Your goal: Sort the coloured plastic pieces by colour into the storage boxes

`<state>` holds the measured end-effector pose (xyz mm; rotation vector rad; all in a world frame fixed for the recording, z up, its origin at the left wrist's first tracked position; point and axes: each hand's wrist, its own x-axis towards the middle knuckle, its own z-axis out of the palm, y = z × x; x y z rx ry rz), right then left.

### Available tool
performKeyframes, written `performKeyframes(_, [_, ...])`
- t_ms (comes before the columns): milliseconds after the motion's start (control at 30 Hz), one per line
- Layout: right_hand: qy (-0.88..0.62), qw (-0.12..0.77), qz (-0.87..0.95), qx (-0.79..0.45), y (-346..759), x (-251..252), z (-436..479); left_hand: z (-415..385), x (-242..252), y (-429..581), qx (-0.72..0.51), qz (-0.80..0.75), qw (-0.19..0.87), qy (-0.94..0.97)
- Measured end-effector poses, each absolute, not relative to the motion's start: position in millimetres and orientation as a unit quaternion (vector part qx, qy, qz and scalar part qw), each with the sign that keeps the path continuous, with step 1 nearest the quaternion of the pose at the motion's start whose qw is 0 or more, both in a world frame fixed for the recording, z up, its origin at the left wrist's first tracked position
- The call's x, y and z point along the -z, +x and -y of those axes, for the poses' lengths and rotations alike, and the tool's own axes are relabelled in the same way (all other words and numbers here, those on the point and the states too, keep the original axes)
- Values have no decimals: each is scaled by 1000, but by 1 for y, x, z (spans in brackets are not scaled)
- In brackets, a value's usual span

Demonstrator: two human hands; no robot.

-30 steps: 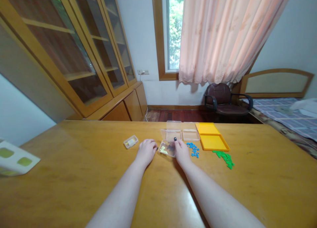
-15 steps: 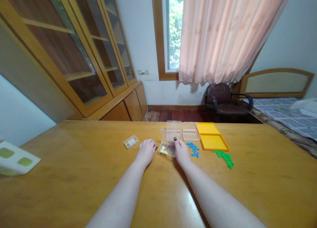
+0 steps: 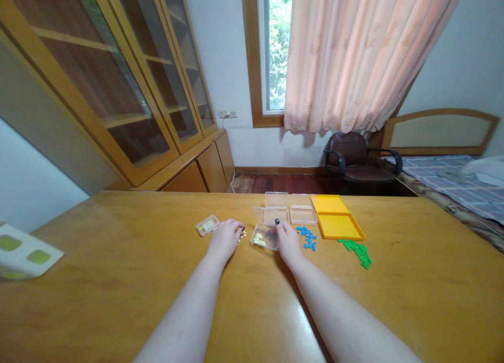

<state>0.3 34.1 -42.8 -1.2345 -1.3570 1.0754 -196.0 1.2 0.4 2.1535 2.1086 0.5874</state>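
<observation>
My right hand (image 3: 290, 242) grips the right side of a clear plastic box (image 3: 271, 243), thumb on its rim. The box has its lid raised at the back, and small pale yellow pieces (image 3: 259, 239) lie in its left part. Left of the box, my left hand (image 3: 226, 239) rests low over the table with curled fingers. Its fingertips are at a small scatter of yellowish pieces (image 3: 243, 235) on the wood; whether one is pinched is hidden. A small clear case (image 3: 207, 225) with yellow and white contents lies just left of that hand.
Behind the box stand two open clear boxes (image 3: 303, 216). An open yellow case (image 3: 342, 226) is to their right. Blue pieces (image 3: 308, 239) and green pieces (image 3: 357, 251) lie in piles on the wooden table (image 3: 118, 279). A white holed object (image 3: 29, 252) stands at the left.
My left hand has shifted a little to the left and back from the box, and the scattered yellowish pieces now show beside its fingertips. My right hand and the box have barely moved.
</observation>
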Motion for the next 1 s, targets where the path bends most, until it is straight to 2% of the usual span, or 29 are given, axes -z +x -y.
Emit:
performKeyframes(300, [-516, 479, 554, -443, 0, 39, -33, -3, 8, -198, -114, -702, 55, 701])
performKeyframes(633, [-513, 477, 559, -444, 0, 41, -34, -2, 6, -193, -94, -704, 39, 703])
performKeyframes(867, [-515, 478, 555, -446, 0, 42, -34, -3, 5, -199, -146, -719, 13, 679])
performKeyframes(1000, [-508, 482, 547, -459, -1, 49, -37, -1, 5, -199, -116, -718, 15, 686])
